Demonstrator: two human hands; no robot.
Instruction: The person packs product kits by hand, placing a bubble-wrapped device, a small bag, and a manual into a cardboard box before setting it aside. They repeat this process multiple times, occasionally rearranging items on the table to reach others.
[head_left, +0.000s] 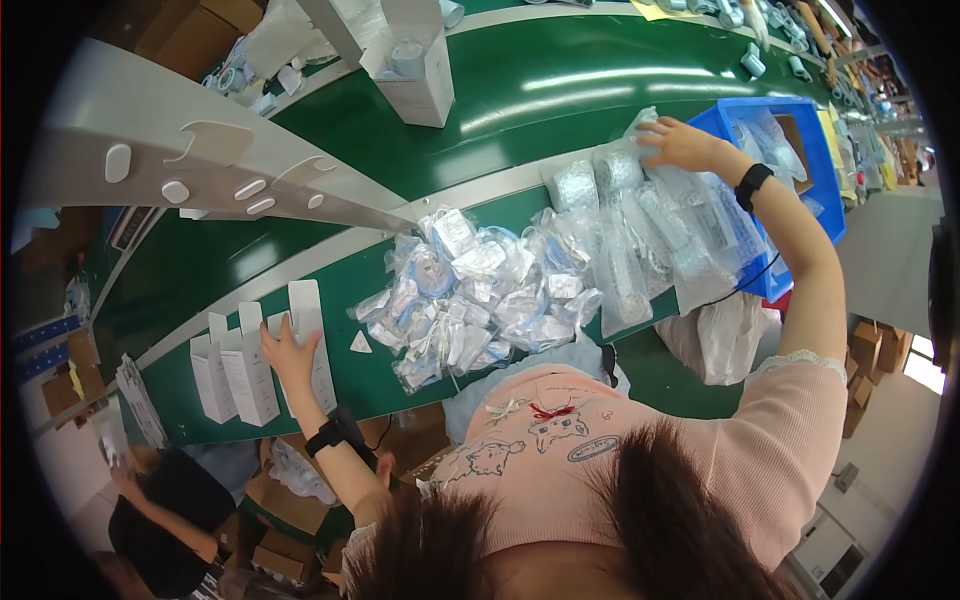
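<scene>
Over the left end of the green bench (360,392), left arm extended forward from the body, with left hand (290,362) raised at the white carton (306,300), rightmost of three in a row. Fingers spread well apart, thumb to the right; contact with carton not clear. Over the right end of the bench, right arm bent at the elbow and angled inward from the right, with right hand (688,147) palm down at the upper end of a bubble-wrap pouch (640,128). Fingers bent and placed on the film; cannot tell whether clamped on film or only resting. Cartons plain white, tall and narrow, with top flaps unfolded; located near the left edge of the bench. Long axes nearly parallel, directed up the view with a slight lean to the left; flaps at the upper end, away from the body. Pouches clear, glossy and crinkled, with pale contents partly visible through the bubbles; located between the heap of clear bags (480,290) and the blue bin (829,165), overlapping each other. Long axes mainly from the far edge toward the body; some slanted down to the right. Bags in heap small and transparent, with white and blue contents, set at mixed angles between both hands.
</scene>
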